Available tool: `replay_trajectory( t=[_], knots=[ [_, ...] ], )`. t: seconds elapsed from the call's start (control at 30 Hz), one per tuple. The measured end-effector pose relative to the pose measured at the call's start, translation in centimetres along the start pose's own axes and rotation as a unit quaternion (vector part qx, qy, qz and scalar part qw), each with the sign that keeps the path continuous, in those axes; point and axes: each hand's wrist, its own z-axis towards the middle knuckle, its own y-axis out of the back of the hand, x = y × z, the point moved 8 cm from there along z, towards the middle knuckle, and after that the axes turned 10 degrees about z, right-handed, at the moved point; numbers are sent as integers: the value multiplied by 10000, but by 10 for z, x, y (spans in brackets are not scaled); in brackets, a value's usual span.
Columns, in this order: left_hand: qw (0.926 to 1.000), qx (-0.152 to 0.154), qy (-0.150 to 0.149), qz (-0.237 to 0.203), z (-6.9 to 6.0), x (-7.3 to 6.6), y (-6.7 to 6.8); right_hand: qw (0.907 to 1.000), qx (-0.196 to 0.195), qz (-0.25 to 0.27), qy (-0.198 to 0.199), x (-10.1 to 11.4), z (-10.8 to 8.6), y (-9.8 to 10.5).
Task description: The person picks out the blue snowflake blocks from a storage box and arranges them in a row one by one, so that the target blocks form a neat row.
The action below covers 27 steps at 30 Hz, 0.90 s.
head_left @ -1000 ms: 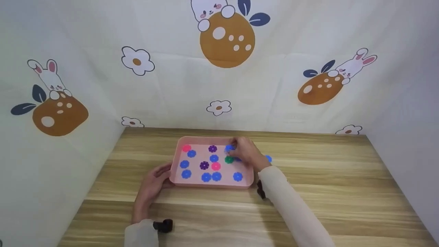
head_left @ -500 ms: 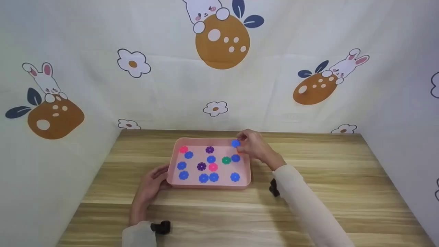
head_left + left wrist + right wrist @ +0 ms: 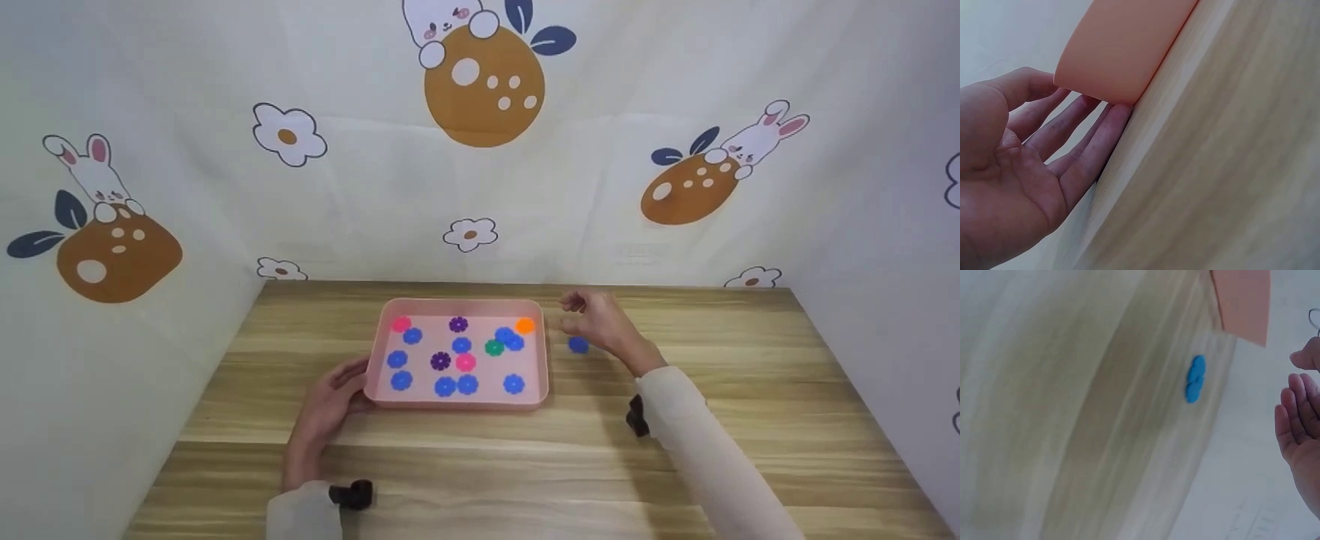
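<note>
In the head view, a pink tray [image 3: 457, 406] holds several flat, notched, flower-shaped plastic pieces. Most are blue, like one [image 3: 514, 384] at the front right; two purple, two pink, a green [image 3: 494, 347] and an orange piece [image 3: 525, 325] lie among them. My left hand [image 3: 330, 401] rests against the tray's left side, fingers extended and touching its wall [image 3: 1112, 56] in the left wrist view. Right of the tray, my right hand [image 3: 604, 326] hovers with loosely bent fingers and nothing visible in them. Below it lies a blue piece [image 3: 578, 345]; in the right wrist view, two blue pieces [image 3: 1195, 379] appear to overlap there.
The tray stands on a wood-grain table [image 3: 480, 472]. A pale patterned cloth [image 3: 375, 195] hangs behind the table's back edge and along both sides. Black wrist mounts [image 3: 352, 494] sit at both sleeves.
My right hand has let go of a blue piece, which now overlaps another in the tray. It has moved right, out of the tray, uncovering the orange piece. The left hand stays put.
</note>
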Motion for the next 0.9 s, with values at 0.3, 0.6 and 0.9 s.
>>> replay_trajectory(
  t=[0.3,0.6,0.9],
  knots=[
    [10000,-33,-89,-16,-1,-2,1,9980,333,337,-410,3,8,-30],
    [9985,-116,-309,-436,-1,-5,1,9959,713,404,-394,19,16,-70],
    [9993,-114,-183,-301,-1,-3,0,9923,985,158,-729,18,23,-90]
  ],
)
